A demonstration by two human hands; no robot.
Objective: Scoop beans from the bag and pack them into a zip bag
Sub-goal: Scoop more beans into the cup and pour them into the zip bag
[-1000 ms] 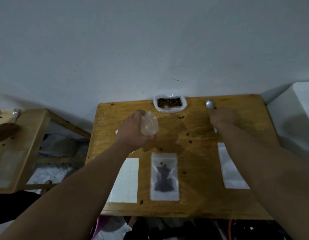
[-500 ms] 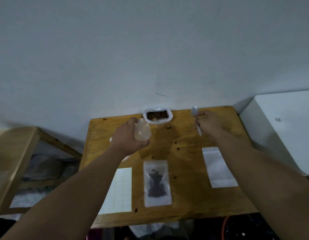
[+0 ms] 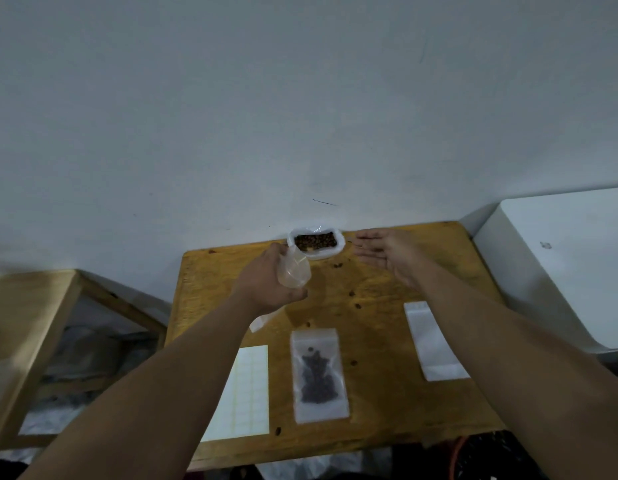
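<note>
the desk (image 3: 421, 278) is showing varnished, knotted wood; the zip bag (image 3: 293, 275) and bean bag (image 3: 316, 242) are appearing as thin clear plastic.

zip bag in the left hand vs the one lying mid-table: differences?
The clear zip bag in the left hand is lifted off the wooden table, open and looks empty; the flat zip bag at mid-table lies there holding dark beans. Both are small clear plastic.
</note>
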